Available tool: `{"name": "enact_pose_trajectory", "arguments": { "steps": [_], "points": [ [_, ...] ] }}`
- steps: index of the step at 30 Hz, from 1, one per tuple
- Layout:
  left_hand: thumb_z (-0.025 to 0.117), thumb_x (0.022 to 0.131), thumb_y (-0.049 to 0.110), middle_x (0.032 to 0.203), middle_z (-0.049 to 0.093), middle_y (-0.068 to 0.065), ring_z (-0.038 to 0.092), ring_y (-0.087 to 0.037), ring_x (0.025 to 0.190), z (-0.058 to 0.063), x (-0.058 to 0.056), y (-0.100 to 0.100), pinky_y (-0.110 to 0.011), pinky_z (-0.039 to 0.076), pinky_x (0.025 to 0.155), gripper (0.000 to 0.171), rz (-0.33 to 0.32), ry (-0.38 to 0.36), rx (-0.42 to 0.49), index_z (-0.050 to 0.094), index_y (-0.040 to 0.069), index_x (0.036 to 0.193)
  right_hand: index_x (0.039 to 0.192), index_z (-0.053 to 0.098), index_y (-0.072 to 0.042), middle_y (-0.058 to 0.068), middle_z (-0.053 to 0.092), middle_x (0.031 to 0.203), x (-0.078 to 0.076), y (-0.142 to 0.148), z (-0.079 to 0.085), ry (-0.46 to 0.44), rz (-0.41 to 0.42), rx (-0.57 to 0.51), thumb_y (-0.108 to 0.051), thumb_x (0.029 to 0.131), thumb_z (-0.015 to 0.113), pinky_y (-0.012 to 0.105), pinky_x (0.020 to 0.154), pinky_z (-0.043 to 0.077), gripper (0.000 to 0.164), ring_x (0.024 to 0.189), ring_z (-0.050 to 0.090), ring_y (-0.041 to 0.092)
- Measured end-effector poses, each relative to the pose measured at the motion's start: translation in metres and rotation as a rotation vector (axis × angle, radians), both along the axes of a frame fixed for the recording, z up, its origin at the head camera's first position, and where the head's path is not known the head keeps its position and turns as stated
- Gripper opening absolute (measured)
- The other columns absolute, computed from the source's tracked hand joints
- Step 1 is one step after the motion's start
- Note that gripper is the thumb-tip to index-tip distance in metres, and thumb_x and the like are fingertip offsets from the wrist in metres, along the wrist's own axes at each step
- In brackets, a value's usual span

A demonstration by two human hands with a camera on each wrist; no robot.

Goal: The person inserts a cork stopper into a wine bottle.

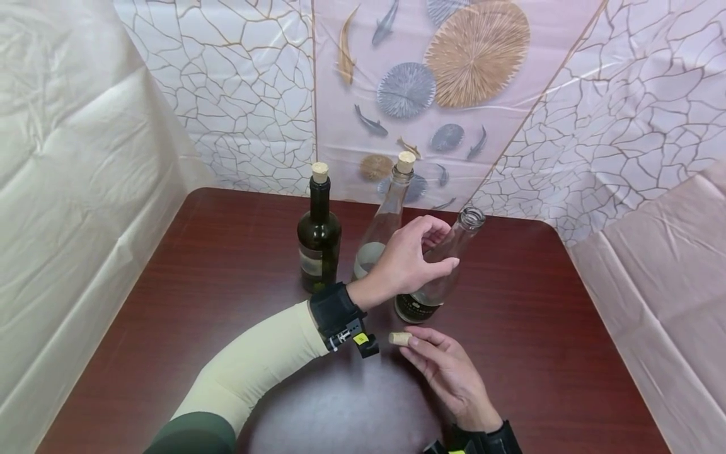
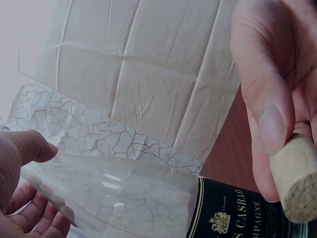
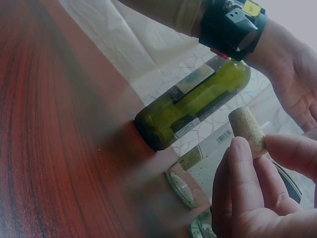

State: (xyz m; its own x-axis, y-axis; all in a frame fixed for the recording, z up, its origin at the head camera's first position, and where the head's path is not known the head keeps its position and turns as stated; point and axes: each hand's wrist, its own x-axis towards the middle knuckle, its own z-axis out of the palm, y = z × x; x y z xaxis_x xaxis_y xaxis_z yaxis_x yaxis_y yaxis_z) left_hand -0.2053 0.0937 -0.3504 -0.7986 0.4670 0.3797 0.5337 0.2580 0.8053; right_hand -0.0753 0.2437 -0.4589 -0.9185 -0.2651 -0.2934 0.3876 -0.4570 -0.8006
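Observation:
My left hand curves round the upper body of a clear glass bottle, thumb in front and fingers behind. This bottle has a black label with gold print and an uncovered mouth; it slants to the right in the head view. Below and nearer, my right hand pinches a pale cork between thumb and fingertips. The cork lies sideways in the head view, apart from the bottle. In the left wrist view, the cork's speckled end faces the camera, and the right thumb presses its side.
To the left stand a dark green bottle and a second clear bottle, each with a cork in its mouth. My left forearm reaches across the dark red wooden table. Patterned cloth hangs behind.

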Motion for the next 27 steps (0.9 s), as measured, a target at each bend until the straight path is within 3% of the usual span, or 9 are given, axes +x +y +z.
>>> {"name": "enact_pose_trajectory", "arguments": {
  "steps": [16,23,27],
  "points": [
    [0.083,0.088,0.021,0.121,0.067,-0.006,0.066,-0.017,0.112,-0.001,0.005,-0.008,-0.026,0.056,0.100,0.045,0.010,0.005,0.007,0.063,0.008,0.127,0.109,0.079,-0.015,-0.001,0.077,0.112,0.000,0.001,0.003,-0.037,-0.013,0.041,0.001,0.102,0.060,0.025,0.099,0.059,0.026,0.108,0.074,0.010],
    [0.083,0.088,0.020,0.121,0.068,-0.007,0.066,-0.018,0.112,0.000,0.008,-0.011,-0.030,0.056,0.100,0.046,0.011,-0.006,0.008,0.063,0.008,0.127,0.109,0.080,-0.016,-0.002,0.076,0.112,0.000,0.000,0.003,-0.027,-0.008,0.050,0.000,0.103,0.060,0.025,0.100,0.058,0.026,0.109,0.074,0.010],
    [0.083,0.089,0.020,0.120,0.068,-0.006,0.066,-0.018,0.112,-0.001,0.009,-0.013,-0.024,0.055,0.099,0.046,0.010,-0.010,0.006,0.064,0.008,0.128,0.109,0.079,-0.014,0.000,0.076,0.112,0.000,-0.001,0.004,-0.047,-0.019,0.060,0.001,0.102,0.060,0.026,0.100,0.059,0.025,0.107,0.074,0.011]
  ]
}}
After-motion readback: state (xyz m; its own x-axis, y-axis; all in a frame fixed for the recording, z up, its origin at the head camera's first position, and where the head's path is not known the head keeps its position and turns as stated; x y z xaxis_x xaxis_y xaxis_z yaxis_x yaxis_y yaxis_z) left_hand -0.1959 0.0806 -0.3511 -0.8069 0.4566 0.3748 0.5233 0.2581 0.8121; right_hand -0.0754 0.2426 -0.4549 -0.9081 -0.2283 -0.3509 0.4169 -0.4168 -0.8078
